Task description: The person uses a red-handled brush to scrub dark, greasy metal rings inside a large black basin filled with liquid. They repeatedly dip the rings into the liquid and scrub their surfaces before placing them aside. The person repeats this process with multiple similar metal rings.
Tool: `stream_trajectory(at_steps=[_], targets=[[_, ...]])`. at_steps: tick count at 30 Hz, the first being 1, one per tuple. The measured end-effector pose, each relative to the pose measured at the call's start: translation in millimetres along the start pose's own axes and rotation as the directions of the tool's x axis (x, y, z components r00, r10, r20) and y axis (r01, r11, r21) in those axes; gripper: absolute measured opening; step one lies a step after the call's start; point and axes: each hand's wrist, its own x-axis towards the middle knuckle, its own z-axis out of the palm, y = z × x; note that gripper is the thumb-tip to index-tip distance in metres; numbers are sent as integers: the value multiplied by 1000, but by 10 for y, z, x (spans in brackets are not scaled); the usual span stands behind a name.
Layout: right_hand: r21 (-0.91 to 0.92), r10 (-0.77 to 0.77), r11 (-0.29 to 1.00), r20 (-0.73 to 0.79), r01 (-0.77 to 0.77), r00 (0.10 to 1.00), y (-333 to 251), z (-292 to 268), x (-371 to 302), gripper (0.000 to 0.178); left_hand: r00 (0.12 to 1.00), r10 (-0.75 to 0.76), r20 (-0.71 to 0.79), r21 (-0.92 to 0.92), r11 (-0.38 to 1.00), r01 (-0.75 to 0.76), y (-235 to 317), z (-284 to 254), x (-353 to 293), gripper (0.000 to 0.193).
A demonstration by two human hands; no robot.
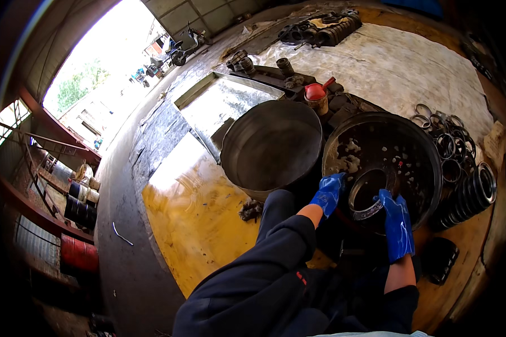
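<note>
A wide metal ring (367,214) is tilted inside a dark round tub (434,168) in front of me. My right hand (397,216), in a blue rubber glove, pinches the ring's near right edge between thumb and fingers. My left hand (327,195), gloved the same way, is at the tub's near left rim, close beside the ring. Its fingers are bunched, and whether they grip the rim or touch the ring does not show. Dark liquid with pale floating bits and patches of foam lies in the tub.
A second dark tub (272,146) stands left of the first. Several black rings (447,147) and a ring stack (478,194) lie at the right. A red scoop (319,90) rests on a can behind. A shallow metal tray (230,92) and yellow sheet (199,224) lie left.
</note>
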Motion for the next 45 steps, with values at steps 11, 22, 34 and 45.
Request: stream_trajectory(at_steps=[11, 22, 34, 45], targets=[[-43, 55, 998, 30, -53, 998, 140, 68, 139, 49, 945, -321, 68, -658, 697, 285, -434, 419, 43, 30], [-46, 34, 998, 36, -32, 999, 186, -95, 321, 50, 862, -479, 166, -937, 197, 290, -5, 270, 46, 24], [-3, 38, 999, 17, -38, 999, 189, -14, 222, 52, 986, -43, -164, -9, 999, 42, -274, 413, 6, 23], [-307, 68, 951, 76, -41, 995, 74, -185, 448, 49, 977, 143, -155, 110, 986, -127, -202, 189, 82, 27]])
